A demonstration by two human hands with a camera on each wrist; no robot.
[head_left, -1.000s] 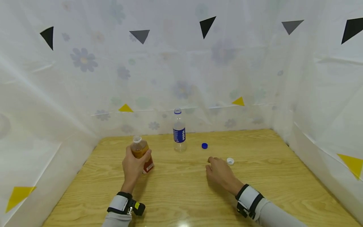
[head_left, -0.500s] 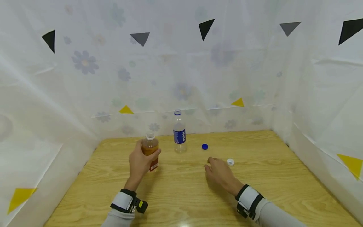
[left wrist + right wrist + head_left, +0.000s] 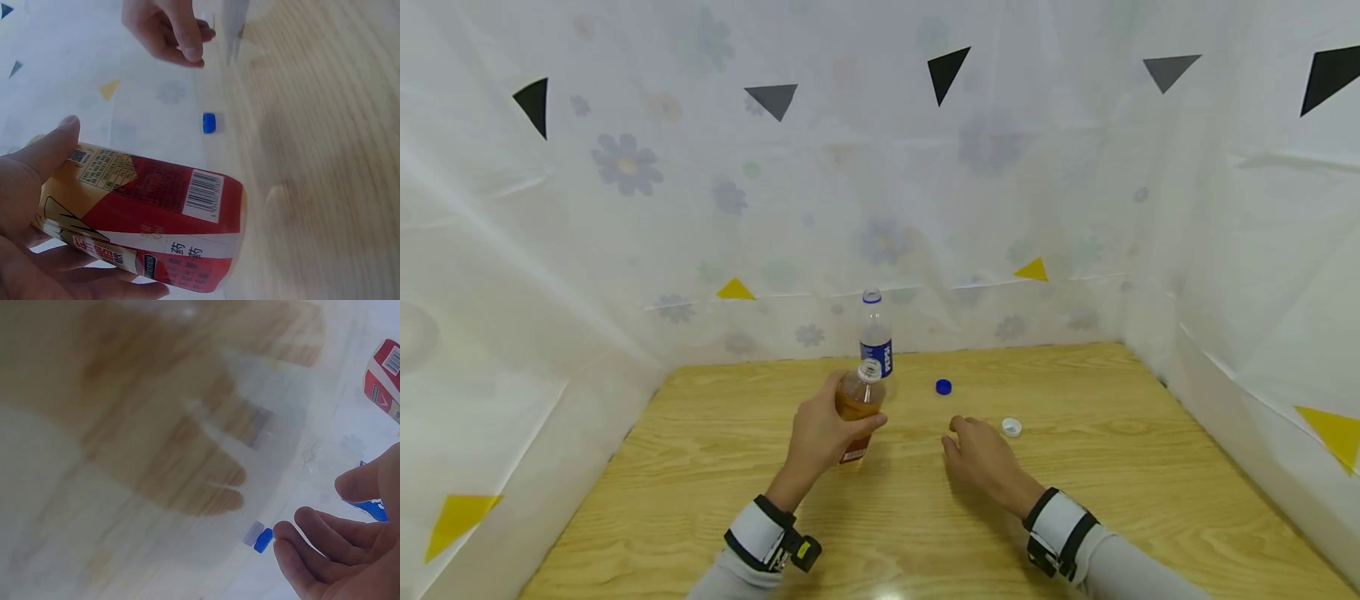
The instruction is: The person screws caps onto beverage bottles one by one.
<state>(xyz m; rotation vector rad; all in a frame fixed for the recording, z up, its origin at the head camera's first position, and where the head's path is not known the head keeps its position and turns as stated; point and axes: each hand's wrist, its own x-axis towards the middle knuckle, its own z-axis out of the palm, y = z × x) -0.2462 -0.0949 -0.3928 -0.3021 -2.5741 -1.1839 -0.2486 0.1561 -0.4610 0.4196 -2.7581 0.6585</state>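
My left hand (image 3: 820, 432) grips an uncapped bottle of amber drink (image 3: 859, 407). Its red and gold label (image 3: 159, 219) fills much of the left wrist view. The bottle leans a little to the right, its base off the table. Behind its open neck stands an upright clear Pepsi bottle (image 3: 877, 354), also uncapped, its lower part hidden. My right hand (image 3: 987, 460) hovers low over the table with fingers loosely curled and nothing in them. Near it lie a blue cap (image 3: 943, 387) and a white cap (image 3: 1011, 427).
The wood-grain table (image 3: 700, 467) ends at a white flowered curtain (image 3: 820, 208) along the back. Similar sheets hang at both sides, with black, grey and yellow triangles on them. The tabletop mirrors the right hand in the right wrist view.
My left hand has carried the amber bottle to the right, from the left of the Pepsi bottle to in front of it. The right hand stays almost still.
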